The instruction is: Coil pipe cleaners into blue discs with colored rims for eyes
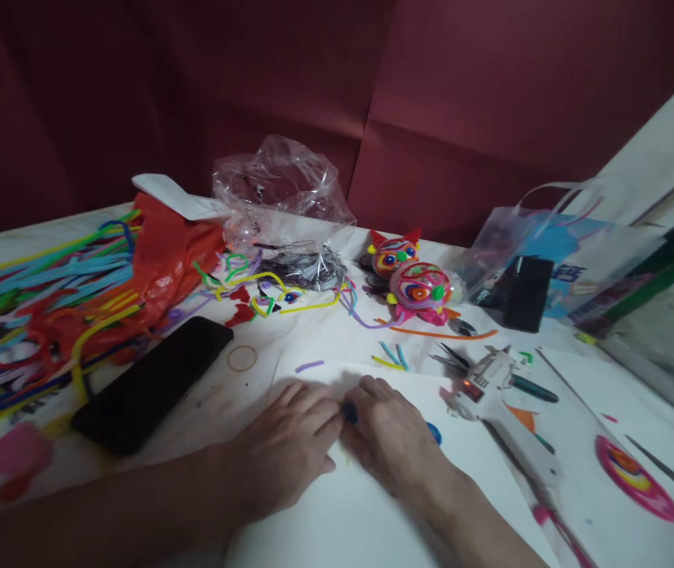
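Over a white paper sheet (301,528) both hands meet, fingers curled and slightly blurred. My right hand (387,430) is closed, with a small dark blue fuzzy piece (350,412) showing at its finger edge, probably rolled pipe cleaner. Fingers of my left hand (293,442) are bent against the right hand; whatever they pinch is hidden. Another blue coil (435,433) shows just past my right hand. Beyond the fingers are a short purple pipe-cleaner piece (309,366) and a few cut blue and yellow pieces (395,356).
A hot glue gun (491,386) with a lit red light lies right. A black phone (156,383) and many pipe cleaners (46,292) lie left. Behind are a clear plastic bag (283,177), colourful animal figures (420,292) and a dark upright box (528,293). A pink oval piece (660,493) lies far right.
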`<act>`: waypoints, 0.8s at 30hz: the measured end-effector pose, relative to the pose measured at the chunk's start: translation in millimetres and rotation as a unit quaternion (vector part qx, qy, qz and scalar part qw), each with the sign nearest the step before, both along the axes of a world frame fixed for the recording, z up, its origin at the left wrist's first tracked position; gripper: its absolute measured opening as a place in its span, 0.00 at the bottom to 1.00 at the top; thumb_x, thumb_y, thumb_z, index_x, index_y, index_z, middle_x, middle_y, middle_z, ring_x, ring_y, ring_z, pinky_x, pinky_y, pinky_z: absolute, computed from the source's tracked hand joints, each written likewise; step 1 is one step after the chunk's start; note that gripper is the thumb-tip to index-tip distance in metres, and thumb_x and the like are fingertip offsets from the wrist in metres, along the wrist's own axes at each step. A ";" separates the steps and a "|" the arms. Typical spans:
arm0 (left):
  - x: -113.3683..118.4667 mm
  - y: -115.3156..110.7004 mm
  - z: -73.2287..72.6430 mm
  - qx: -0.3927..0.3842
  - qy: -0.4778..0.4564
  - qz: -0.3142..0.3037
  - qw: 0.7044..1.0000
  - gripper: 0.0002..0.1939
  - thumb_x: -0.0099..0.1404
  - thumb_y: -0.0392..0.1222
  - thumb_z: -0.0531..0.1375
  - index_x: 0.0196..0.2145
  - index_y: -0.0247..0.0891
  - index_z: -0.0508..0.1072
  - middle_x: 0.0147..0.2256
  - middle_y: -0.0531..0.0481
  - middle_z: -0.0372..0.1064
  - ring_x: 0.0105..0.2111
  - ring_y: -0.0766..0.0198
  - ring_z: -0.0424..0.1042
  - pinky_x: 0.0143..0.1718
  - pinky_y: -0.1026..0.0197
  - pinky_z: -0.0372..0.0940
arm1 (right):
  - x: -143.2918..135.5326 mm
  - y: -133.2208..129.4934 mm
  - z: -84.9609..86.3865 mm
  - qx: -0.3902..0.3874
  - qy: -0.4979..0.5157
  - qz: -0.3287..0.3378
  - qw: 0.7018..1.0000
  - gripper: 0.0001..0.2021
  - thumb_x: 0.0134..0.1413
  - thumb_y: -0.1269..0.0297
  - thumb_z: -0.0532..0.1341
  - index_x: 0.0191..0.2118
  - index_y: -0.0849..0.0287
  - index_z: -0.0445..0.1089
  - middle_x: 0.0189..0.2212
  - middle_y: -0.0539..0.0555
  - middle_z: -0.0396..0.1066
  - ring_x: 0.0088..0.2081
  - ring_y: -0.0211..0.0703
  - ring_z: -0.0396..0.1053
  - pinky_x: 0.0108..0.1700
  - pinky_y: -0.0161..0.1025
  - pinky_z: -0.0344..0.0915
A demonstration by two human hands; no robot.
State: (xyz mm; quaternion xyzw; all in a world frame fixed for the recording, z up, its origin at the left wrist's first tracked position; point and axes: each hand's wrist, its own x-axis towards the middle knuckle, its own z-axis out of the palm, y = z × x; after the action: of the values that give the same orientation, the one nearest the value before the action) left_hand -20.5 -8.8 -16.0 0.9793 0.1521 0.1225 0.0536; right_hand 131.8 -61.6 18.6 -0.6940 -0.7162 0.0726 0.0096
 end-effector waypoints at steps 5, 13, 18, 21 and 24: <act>-0.1 -2.2 2.5 -0.016 0.005 -0.001 1.000 0.16 0.59 0.44 0.59 0.43 0.35 0.65 0.43 0.45 0.65 0.47 0.56 0.59 0.48 0.54 0.53 | 3.0 -0.3 -6.5 -0.006 0.001 0.011 1.000 0.04 0.52 0.74 0.57 0.35 0.63 0.68 0.35 0.56 0.62 0.40 0.49 0.60 0.40 0.41 0.59; -0.6 -0.6 8.3 -0.014 0.016 -0.003 1.000 0.16 0.59 0.44 0.57 0.43 0.35 0.65 0.43 0.46 0.64 0.45 0.57 0.59 0.46 0.55 0.54 | 8.1 -1.9 -14.8 -0.011 -0.004 0.026 1.000 0.03 0.53 0.73 0.56 0.35 0.63 0.66 0.35 0.57 0.61 0.39 0.48 0.60 0.41 0.41 0.59; -0.7 1.5 5.9 -0.006 0.003 -0.007 1.000 0.19 0.58 0.48 0.59 0.44 0.34 0.66 0.44 0.45 0.63 0.47 0.54 0.57 0.48 0.53 0.52 | 6.4 -1.3 -15.0 -0.009 -0.009 0.025 1.000 0.03 0.53 0.73 0.56 0.34 0.63 0.66 0.35 0.58 0.61 0.39 0.48 0.60 0.41 0.41 0.58; 0.0 2.5 6.4 -0.005 0.001 -0.015 1.000 0.19 0.57 0.49 0.59 0.43 0.33 0.67 0.42 0.47 0.65 0.46 0.55 0.58 0.48 0.54 0.52 | 5.6 -0.7 -14.7 -0.013 -0.012 0.024 1.000 0.03 0.53 0.73 0.56 0.33 0.63 0.66 0.35 0.58 0.61 0.39 0.49 0.60 0.41 0.41 0.58; 0.2 2.4 8.5 -0.005 0.004 -0.023 1.000 0.19 0.57 0.49 0.59 0.41 0.33 0.68 0.40 0.49 0.66 0.46 0.56 0.58 0.48 0.55 0.51 | 4.8 -0.5 -14.1 -0.016 -0.012 0.024 1.000 0.03 0.52 0.73 0.57 0.34 0.63 0.66 0.35 0.58 0.61 0.39 0.49 0.60 0.41 0.41 0.58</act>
State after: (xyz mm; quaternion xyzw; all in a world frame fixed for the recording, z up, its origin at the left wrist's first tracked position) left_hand -20.2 -6.4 -7.5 0.9827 0.1304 0.1170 0.0604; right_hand 136.6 -62.1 4.5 -0.6778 -0.7312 0.0759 -0.0118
